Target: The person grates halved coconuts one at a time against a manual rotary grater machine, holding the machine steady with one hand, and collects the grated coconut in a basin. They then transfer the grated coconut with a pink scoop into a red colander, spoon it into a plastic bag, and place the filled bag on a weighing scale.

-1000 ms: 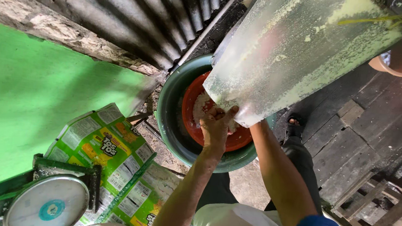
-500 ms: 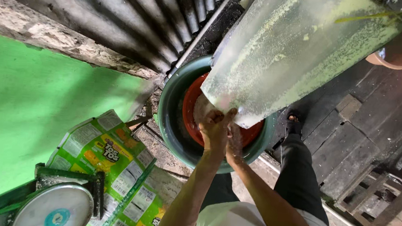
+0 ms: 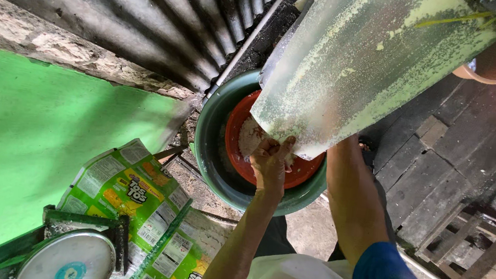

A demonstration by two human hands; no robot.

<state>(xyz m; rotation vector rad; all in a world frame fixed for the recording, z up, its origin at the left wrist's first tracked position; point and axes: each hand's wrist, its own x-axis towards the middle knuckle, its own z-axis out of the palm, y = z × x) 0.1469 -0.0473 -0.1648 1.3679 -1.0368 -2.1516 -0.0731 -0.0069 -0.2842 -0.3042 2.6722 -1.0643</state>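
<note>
Under the end of the pale metal chute [image 3: 362, 66], the left hand [image 3: 271, 162] is curled around a clump of white stuff [image 3: 252, 135] over the partly filled red bowl [image 3: 240, 157] inside the green tub [image 3: 213, 160]; the right hand is hidden behind the chute, so I cannot tell its state.

Above the hands, a dusty, matt pale-green metal chute [image 3: 361, 71]; under them a glossy red plastic bowl [image 3: 305, 171] inside a smooth green plastic basin [image 3: 213, 160]; left, dull corrugated metal sheeting [image 3: 150, 23].
</note>
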